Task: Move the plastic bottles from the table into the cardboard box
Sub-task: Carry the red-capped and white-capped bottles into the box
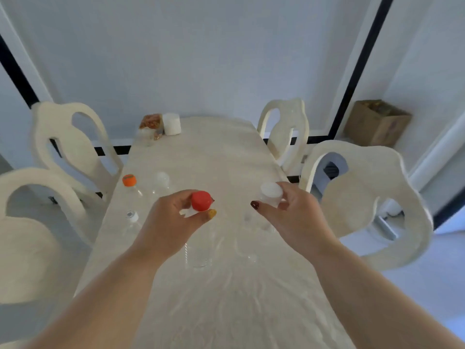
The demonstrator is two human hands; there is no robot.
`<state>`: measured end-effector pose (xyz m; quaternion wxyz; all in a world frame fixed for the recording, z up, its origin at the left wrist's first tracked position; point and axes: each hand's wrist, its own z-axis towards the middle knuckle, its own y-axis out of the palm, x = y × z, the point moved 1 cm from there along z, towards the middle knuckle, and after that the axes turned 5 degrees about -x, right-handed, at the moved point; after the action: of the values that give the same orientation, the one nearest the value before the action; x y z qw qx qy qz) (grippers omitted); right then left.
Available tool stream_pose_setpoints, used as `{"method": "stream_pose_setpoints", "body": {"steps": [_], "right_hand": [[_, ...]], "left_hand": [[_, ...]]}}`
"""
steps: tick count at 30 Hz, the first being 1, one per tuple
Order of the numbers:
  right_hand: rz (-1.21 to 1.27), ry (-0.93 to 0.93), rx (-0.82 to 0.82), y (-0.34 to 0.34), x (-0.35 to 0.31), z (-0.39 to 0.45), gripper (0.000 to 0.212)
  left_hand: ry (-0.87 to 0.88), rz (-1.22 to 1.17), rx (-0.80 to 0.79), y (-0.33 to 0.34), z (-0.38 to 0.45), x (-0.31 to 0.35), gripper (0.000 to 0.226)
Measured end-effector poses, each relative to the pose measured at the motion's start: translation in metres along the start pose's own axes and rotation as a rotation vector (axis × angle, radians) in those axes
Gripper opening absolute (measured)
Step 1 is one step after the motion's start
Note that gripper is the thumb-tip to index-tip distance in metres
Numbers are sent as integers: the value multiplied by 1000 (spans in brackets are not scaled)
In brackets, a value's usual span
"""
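My left hand point(171, 217) grips the neck of a clear bottle with a red cap point(201, 200), its body hanging below over the cream table point(226, 298). My right hand point(289, 217) holds a clear bottle with a white cap point(271, 191) by its neck. Three more clear bottles stand on the table's left side: one with an orange cap point(129, 180), one with a clear cap point(163, 177), and one with a white cap point(131, 216). The open cardboard box point(376, 123) sits at the far right, against the wall beyond the chairs.
Cream chairs flank the table, two on the left point(73, 147) and two on the right point(364, 197). A white container point(172, 123) and a snack bag point(150, 122) sit at the table's far end.
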<state>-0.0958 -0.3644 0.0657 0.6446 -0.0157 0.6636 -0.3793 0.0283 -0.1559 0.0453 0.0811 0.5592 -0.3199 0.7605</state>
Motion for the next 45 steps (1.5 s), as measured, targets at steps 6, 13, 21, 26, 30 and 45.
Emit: {"method": "stream_pose_setpoints", "body": {"steps": [6,13,21,26,30,45], "right_hand": [[-100,35,144,-142,23,-60,28],[-121,101,189,-324,87,-136,27],[-232,197,313,-496,168,-168,29],[-246,205,389,-566,217,-138,30],[-225,209,435,-612,258,-85,30],[-182,200,405,-752,396,201,19]], "left_hand": [[179,-37,-263,109,7,98,15],[298,-171,-451,286,-6,210,25],[307,-208,-492,466,3,308,38],[310,-151,-496,547,45,338,30],[309,-155,-504,606,101,349,27],[327,-78,-548,773,403,370,28]]}}
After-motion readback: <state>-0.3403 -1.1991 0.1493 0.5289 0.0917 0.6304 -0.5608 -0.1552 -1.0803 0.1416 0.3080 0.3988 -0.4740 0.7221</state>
